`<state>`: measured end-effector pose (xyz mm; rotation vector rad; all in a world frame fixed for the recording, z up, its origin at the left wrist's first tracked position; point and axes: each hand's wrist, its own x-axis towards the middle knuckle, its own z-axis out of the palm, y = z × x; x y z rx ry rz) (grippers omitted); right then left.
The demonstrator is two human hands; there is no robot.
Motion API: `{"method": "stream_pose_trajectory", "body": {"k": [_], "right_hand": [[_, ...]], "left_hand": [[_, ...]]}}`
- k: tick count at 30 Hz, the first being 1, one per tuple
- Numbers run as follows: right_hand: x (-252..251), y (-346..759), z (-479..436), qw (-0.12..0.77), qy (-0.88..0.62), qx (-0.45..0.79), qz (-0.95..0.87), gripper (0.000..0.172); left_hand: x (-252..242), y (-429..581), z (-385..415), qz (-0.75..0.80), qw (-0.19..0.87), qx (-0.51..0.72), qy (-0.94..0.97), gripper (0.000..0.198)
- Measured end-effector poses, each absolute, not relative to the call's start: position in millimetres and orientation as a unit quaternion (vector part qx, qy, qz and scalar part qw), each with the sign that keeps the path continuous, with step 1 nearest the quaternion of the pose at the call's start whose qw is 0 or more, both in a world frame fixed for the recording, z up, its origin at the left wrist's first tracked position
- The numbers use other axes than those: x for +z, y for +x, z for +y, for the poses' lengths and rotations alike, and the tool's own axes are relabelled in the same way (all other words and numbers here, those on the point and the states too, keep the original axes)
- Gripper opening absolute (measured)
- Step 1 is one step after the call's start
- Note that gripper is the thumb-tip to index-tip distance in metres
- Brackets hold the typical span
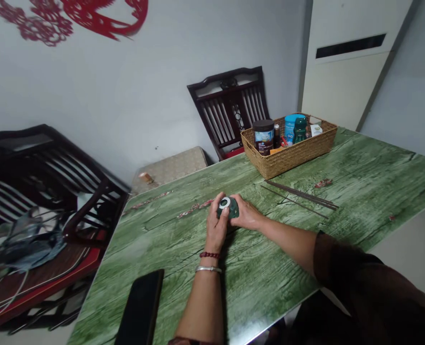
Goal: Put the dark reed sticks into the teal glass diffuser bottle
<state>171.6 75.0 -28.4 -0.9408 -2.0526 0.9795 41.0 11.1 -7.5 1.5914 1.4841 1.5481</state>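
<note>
Between both hands, above the middle of the green table, is a small dark green, rounded vessel with a white ring around a dark opening on top. My left hand is wrapped round its near left side, with the thumb up by the ring. On the other side my right hand grips it, fingers curled behind. The hands hide much of its body, and I cannot tell whether it touches the table. Several thin dark sticks lie to the right of my hands.
A wicker basket at the back right holds a brown-lidded jar, a blue tub and a green bottle. A black phone lies at the front left edge. Dark wooden chairs stand behind and left.
</note>
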Motion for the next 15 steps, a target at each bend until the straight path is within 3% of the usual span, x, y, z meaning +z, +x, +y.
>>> {"method": "stream_pose_trajectory", "body": {"k": [15], "right_hand": [[-34.3,169.5,77.7,0.35,-0.329,0.366,-0.797,0.072]], "left_hand": [[-11.0,40.6,14.5,0.556,0.229,0.576,0.554,0.047]]}}
